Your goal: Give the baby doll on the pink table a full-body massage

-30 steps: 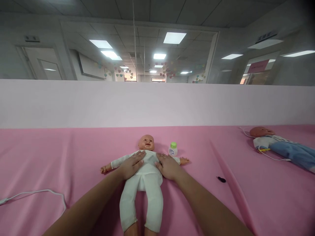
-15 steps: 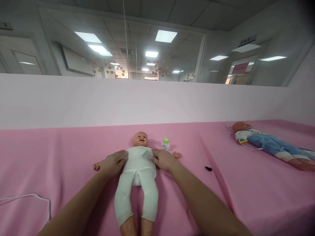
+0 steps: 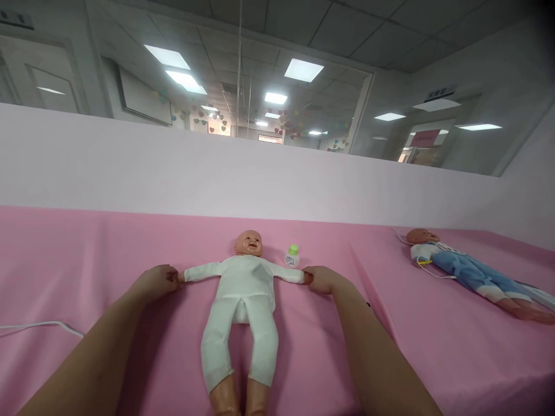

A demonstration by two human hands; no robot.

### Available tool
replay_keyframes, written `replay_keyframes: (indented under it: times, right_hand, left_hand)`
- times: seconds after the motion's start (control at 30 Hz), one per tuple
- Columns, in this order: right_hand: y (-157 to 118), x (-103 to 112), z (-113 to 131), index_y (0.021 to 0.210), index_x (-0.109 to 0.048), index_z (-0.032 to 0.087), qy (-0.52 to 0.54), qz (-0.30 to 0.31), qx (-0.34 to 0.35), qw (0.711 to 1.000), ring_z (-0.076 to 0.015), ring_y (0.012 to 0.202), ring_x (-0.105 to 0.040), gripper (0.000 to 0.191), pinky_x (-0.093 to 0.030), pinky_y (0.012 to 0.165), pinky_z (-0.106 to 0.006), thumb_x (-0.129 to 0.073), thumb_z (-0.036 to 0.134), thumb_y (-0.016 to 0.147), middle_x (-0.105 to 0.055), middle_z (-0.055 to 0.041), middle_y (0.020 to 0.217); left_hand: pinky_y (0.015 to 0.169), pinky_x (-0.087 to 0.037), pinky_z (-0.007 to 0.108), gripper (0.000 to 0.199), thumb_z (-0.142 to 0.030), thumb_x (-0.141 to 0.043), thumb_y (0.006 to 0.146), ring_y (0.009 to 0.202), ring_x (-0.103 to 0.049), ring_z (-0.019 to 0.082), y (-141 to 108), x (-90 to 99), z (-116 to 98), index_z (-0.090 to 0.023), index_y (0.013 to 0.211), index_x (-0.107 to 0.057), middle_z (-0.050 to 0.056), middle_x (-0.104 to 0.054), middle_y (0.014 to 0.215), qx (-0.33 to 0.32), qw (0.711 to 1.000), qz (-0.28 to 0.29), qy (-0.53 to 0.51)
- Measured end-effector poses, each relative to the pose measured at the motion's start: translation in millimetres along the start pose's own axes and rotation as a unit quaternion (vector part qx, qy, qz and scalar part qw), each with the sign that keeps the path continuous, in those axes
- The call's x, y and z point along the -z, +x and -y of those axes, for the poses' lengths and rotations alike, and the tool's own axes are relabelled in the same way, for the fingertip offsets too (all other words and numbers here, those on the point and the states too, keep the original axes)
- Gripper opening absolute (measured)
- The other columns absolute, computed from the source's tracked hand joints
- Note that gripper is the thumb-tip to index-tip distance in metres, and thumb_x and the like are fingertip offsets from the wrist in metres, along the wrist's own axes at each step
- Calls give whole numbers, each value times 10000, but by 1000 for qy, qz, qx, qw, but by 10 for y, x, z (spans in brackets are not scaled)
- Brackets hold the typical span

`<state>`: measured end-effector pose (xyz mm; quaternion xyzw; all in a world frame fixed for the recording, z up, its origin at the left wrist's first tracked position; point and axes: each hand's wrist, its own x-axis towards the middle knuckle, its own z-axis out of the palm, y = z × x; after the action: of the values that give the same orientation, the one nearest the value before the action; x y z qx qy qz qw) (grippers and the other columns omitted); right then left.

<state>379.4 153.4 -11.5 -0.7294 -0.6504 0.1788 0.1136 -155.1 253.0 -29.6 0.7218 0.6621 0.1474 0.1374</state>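
A baby doll [image 3: 245, 283] with a white cloth body lies on its back on the pink sheet, head away from me and both arms stretched out sideways. My left hand [image 3: 156, 282] is closed on the doll's hand at the left. At the right, my right hand [image 3: 321, 279] has its fingers wrapped round the doll's other hand. Close above the right-hand doll arm stands a small clear bottle [image 3: 292, 257] with a green cap, touched by neither hand.
A second doll [image 3: 468, 266] in blue trousers lies at the far right, with thin tubes about it. A white cord [image 3: 43, 325] runs along the left. Behind the pink-covered surface [image 3: 312, 346] rises a low white wall [image 3: 243, 179] with glass above.
My hands have moved outward from the doll's shoulders to its hands and closed on them. The camera view has tilted slightly.
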Motion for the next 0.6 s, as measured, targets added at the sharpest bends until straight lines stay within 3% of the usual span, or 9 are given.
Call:
replay_keyframes:
  times: [0.13,0.3,0.37,0.43,0.53,0.6]
  right_hand:
    - [118,-32,-82,920,-779,253,51,6,-4,999,-261,842,-686,235,-476,724,-349,-740,212,692,-769,-72,986]
    - [154,-49,-206,1073,-775,242,151,20,15,988,-239,895,-694,403,-504,723,-317,-795,230,670,-766,-82,1071]
    - [140,-72,-285,1154,-751,221,259,64,29,963,-187,816,-677,476,-496,669,-274,-818,255,684,-761,-74,1044]
    - [130,-105,-361,1218,-724,199,379,112,31,918,-133,690,-616,547,-444,572,-230,-847,286,691,-744,-52,958]
    - [142,-155,-444,1202,-726,176,471,150,23,869,-90,591,-516,537,-368,485,-199,-879,317,707,-695,-24,856]
    - [168,-176,-479,1122,-745,167,498,167,10,851,-76,589,-503,452,-397,498,-184,-890,311,718,-673,-20,842]
  left_hand:
    - [733,-503,322,391,-534,-717,680,998,-710,313,-37,17,-86,-269,965,-749,56,-781,1060,16,998,-36,-42]
    - [763,-516,333,535,-586,-705,696,1073,-698,343,-70,73,-146,-259,1119,-728,93,-768,1167,18,997,-55,-49]
    - [755,-515,352,628,-593,-702,695,1092,-687,372,-63,88,-149,-241,1215,-699,124,-753,1205,33,998,-51,-22]
    - [762,-510,373,638,-572,-706,692,1086,-679,397,-44,96,-141,-209,1216,-688,156,-746,1196,55,998,-29,8]
    - [780,-503,407,479,-538,-735,666,969,-700,404,-23,102,-118,-170,972,-707,175,-757,1020,80,996,16,28]
    - [768,-502,421,426,-551,-750,657,888,-708,391,-30,106,-103,-179,854,-684,164,-749,924,94,995,29,23]
